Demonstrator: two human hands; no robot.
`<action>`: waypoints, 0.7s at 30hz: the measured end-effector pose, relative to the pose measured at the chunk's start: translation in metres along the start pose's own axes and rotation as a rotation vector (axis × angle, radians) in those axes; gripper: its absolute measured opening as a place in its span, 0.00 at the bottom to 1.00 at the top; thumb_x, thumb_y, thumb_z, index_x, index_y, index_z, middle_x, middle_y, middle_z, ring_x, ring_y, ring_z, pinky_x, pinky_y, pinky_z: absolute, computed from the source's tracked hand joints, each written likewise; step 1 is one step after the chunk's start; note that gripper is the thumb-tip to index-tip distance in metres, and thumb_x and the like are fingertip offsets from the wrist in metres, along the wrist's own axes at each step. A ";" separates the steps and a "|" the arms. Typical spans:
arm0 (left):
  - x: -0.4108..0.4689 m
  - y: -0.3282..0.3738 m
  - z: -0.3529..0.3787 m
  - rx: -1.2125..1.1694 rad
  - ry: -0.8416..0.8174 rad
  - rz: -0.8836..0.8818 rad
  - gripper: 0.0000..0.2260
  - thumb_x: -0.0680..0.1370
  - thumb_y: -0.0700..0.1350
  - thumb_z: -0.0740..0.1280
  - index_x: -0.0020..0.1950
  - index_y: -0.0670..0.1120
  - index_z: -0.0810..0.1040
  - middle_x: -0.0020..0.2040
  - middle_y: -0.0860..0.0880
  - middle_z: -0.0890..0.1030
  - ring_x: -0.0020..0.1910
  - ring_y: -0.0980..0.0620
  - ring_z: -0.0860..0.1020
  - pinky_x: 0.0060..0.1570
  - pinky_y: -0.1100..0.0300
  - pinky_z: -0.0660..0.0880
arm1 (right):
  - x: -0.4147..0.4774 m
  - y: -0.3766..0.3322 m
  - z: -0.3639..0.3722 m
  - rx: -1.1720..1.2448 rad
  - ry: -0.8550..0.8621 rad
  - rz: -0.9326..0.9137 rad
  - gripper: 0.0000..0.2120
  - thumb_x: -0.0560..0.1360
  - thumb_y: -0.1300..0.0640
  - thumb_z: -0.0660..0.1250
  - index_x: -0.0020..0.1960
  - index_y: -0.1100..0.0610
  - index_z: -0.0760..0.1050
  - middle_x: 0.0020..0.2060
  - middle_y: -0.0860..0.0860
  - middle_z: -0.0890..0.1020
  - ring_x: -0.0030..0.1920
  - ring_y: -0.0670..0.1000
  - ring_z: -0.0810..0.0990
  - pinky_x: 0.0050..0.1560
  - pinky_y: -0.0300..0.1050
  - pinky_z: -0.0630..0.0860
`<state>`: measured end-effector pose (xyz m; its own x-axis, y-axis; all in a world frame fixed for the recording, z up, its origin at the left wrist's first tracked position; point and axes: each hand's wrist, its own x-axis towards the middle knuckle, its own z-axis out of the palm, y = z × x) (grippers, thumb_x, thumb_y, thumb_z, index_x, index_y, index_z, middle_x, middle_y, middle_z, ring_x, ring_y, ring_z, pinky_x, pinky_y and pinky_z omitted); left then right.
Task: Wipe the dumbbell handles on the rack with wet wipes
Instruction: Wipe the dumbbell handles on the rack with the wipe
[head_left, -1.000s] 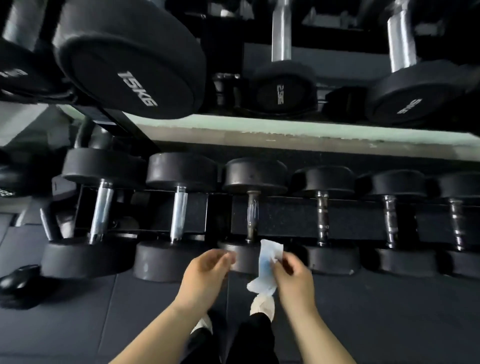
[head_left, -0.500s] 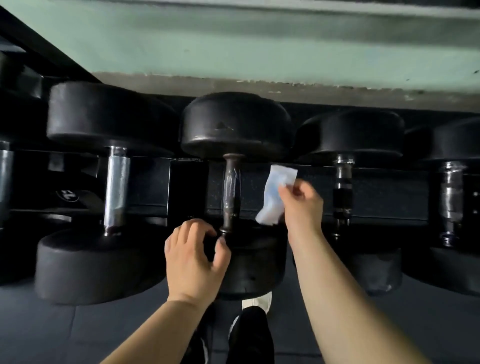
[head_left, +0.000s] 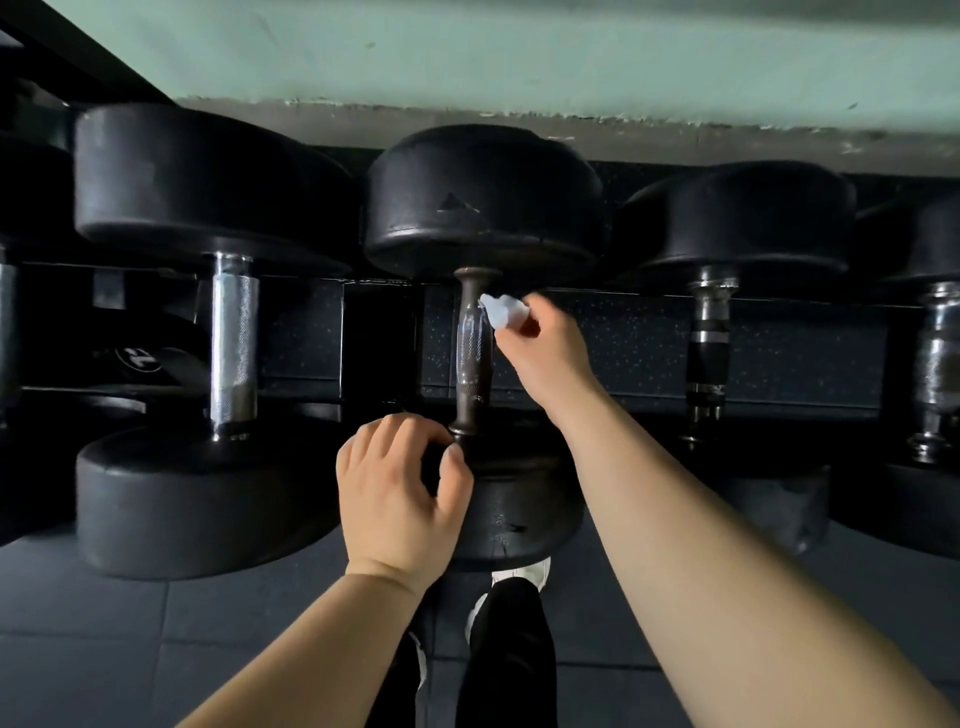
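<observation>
A black dumbbell lies on the low rack in the middle, its dark knurled handle (head_left: 472, 353) running away from me between two rubber heads. My right hand (head_left: 545, 353) pinches a crumpled white wet wipe (head_left: 500, 312) and holds it against the right side of that handle near the far head (head_left: 483, 202). My left hand (head_left: 400, 488) grips the top edge of the near head (head_left: 514, 509), fingers curled over it beside the handle's base.
A dumbbell with a chrome handle (head_left: 234, 343) lies to the left. Further dumbbells with chrome handles (head_left: 709, 343) lie to the right. A pale green wall (head_left: 519, 52) rises behind the rack. Dark floor tiles (head_left: 130, 649) and my leg (head_left: 504, 660) lie below.
My view has closed in on the lower rack. My right hand carried the wipe forward onto the middle handle, crumpling it. My left hand settled on the near head.
</observation>
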<state>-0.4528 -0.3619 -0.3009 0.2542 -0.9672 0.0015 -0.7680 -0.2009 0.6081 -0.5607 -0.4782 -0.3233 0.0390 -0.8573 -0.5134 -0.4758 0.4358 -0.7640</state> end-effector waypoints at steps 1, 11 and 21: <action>0.000 0.000 0.000 0.001 0.000 0.003 0.12 0.70 0.48 0.56 0.36 0.43 0.76 0.36 0.51 0.76 0.41 0.55 0.67 0.43 0.65 0.57 | -0.002 0.002 -0.001 0.008 -0.031 0.006 0.14 0.75 0.60 0.60 0.32 0.53 0.64 0.28 0.47 0.68 0.27 0.45 0.64 0.22 0.31 0.59; -0.001 -0.001 0.002 0.024 -0.007 0.009 0.13 0.70 0.48 0.56 0.37 0.43 0.76 0.36 0.48 0.78 0.42 0.53 0.68 0.45 0.63 0.59 | 0.007 -0.017 0.000 0.138 0.002 0.089 0.03 0.74 0.61 0.63 0.46 0.61 0.74 0.39 0.54 0.78 0.40 0.49 0.76 0.39 0.34 0.72; -0.002 -0.002 0.003 0.038 -0.008 0.013 0.13 0.70 0.48 0.56 0.37 0.42 0.76 0.36 0.47 0.78 0.42 0.52 0.67 0.45 0.61 0.60 | -0.012 0.001 -0.007 0.041 -0.213 0.106 0.07 0.71 0.62 0.67 0.37 0.52 0.72 0.33 0.46 0.77 0.35 0.44 0.75 0.35 0.33 0.70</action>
<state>-0.4531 -0.3597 -0.3044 0.2395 -0.9709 0.0024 -0.7933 -0.1942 0.5771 -0.5683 -0.4695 -0.3154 0.1768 -0.7309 -0.6591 -0.4507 0.5352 -0.7144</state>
